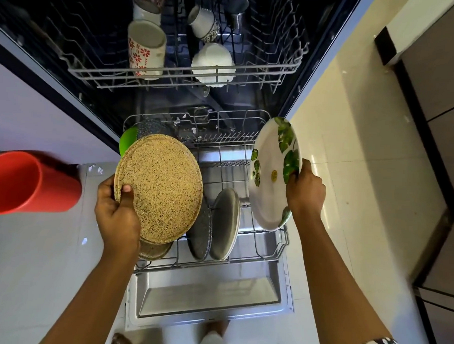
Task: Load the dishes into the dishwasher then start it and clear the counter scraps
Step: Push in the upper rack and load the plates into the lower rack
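My left hand [117, 214] grips the rim of a tan speckled plate [162, 187], held over the left side of the lower rack [269, 251]. My right hand [304, 190] holds a white plate with green leaves [268, 179] by its edge, tilted above the rack's right side. Two grey plates [218, 228] stand upright in the rack's middle slots. Another tan plate [155, 250] sits below the one I hold. A green dish [127, 142] and a dark speckled one [152, 128] stand behind it. The upper rack [173, 74] carries floral cups [145, 51] and a white bowl [213, 63].
The dishwasher door [210, 296] lies open and flat towards me. A red tumbler [30, 182] lies on its side on the counter at the left. Small white scraps [94, 168] dot the counter edge. Cream floor tiles [350, 177] and dark cabinets [446, 129] are to the right.
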`<state>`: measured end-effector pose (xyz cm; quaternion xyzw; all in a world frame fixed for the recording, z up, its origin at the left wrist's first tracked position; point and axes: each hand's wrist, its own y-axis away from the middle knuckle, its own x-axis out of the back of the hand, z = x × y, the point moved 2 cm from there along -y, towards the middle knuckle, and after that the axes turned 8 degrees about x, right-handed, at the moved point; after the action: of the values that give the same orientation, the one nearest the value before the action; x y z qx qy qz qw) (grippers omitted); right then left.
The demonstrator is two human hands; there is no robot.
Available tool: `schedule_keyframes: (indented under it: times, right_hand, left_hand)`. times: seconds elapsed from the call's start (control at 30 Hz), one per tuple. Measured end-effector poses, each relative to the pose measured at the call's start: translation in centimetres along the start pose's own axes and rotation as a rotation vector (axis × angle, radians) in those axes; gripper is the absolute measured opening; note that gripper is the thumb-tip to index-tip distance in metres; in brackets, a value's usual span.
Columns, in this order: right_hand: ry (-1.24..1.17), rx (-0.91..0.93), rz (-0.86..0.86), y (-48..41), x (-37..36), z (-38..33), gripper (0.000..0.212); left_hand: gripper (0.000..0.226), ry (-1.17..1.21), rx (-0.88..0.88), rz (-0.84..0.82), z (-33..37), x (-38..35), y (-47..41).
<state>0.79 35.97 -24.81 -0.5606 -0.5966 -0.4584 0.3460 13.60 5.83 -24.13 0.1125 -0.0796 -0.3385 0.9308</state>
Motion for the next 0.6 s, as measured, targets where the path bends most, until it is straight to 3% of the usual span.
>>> schedule_keyframes:
  times: [0.6]
  right_hand:
    - [-0.049,-0.033,-0.098,-1.5,-3.7,-1.1,0.025]
  left_hand:
    - [0.029,0.059,0.011,0.054,0.1,-0.3,-0.7]
